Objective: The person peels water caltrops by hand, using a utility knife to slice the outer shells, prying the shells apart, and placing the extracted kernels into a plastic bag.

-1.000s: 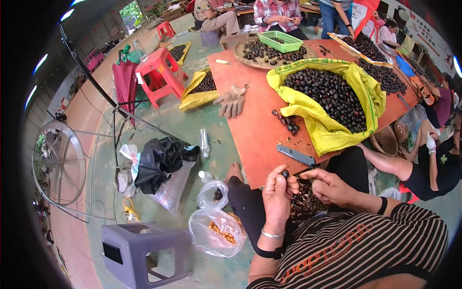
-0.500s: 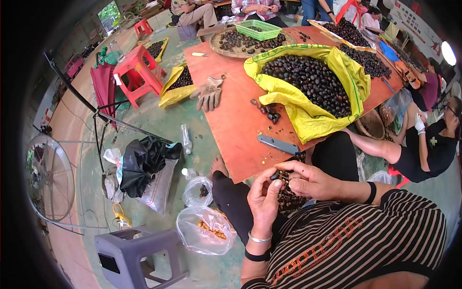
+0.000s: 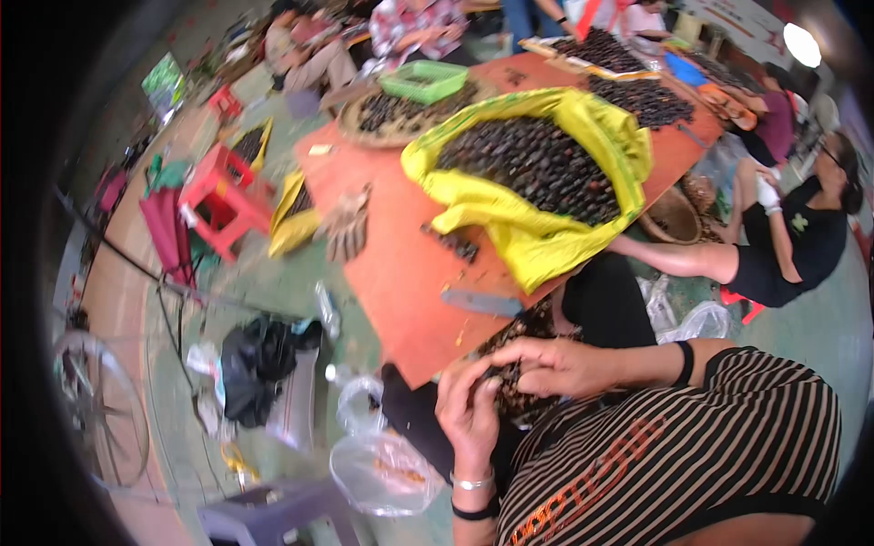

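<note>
My left hand [image 3: 469,409] and my right hand [image 3: 551,366] meet over my lap, fingertips close together. Both are closed in a pinch; blur hides what lies between the fingers. Below them is a pile of brown shell bits and dark pieces [image 3: 523,400]. Just beyond, a flat grey tool [image 3: 481,302] rests on the edge of the orange-red board [image 3: 391,291]. Farther back on that board stands a yellow sack [image 3: 487,223], rolled open and full of dark, oval nuts [image 3: 537,168]. A few loose dark nuts [image 3: 452,244] lie beside the sack.
A work glove [image 3: 348,226] hangs at the board's left edge. A clear plastic bag [image 3: 382,469] with orange-brown pieces sits on the floor, near a grey stool [image 3: 273,514]. A green basket [image 3: 423,82] stands at the back. A seated person [image 3: 801,227] is at right.
The camera view has turned, so the board and sack appear farther left, and the picture is blurred. My hands keep their pinch; the dark nut seen at my left fingertips earlier is no longer distinct.
</note>
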### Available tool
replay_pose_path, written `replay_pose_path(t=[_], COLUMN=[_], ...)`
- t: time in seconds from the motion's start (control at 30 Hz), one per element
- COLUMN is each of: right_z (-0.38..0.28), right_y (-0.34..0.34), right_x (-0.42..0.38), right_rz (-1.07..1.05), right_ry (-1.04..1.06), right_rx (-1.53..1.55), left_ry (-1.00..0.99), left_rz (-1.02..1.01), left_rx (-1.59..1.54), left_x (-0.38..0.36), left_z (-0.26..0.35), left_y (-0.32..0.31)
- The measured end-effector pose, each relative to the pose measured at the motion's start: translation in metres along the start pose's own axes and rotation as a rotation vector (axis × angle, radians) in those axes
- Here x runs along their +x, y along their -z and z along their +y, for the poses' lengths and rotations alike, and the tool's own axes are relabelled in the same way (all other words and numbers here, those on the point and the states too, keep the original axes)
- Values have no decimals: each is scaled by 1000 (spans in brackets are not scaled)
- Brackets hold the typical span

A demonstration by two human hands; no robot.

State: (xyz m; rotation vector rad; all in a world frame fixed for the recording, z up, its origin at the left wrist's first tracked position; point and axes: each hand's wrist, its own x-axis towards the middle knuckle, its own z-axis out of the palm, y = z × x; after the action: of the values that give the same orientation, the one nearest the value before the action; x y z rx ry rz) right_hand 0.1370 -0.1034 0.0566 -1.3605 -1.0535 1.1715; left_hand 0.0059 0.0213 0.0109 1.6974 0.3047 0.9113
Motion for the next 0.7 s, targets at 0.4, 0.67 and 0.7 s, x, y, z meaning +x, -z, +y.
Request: replay_pose_path(t=[0.4,0.67,0.7], right_z=[44,32,32], right_y=[2,1,2], right_x=[-3,-9,-9], right_rz=[140,120,121], right_ry=[77,-34,-31], right_rx=[-113,57,58], left_ry=[0,55,52], left_rz=[-56,-43,-45], left_rx=[76,73,75], left_x=[-5,-3,-4], left_z=[-7,-6,-8], left_y=[-12,-19,-19])
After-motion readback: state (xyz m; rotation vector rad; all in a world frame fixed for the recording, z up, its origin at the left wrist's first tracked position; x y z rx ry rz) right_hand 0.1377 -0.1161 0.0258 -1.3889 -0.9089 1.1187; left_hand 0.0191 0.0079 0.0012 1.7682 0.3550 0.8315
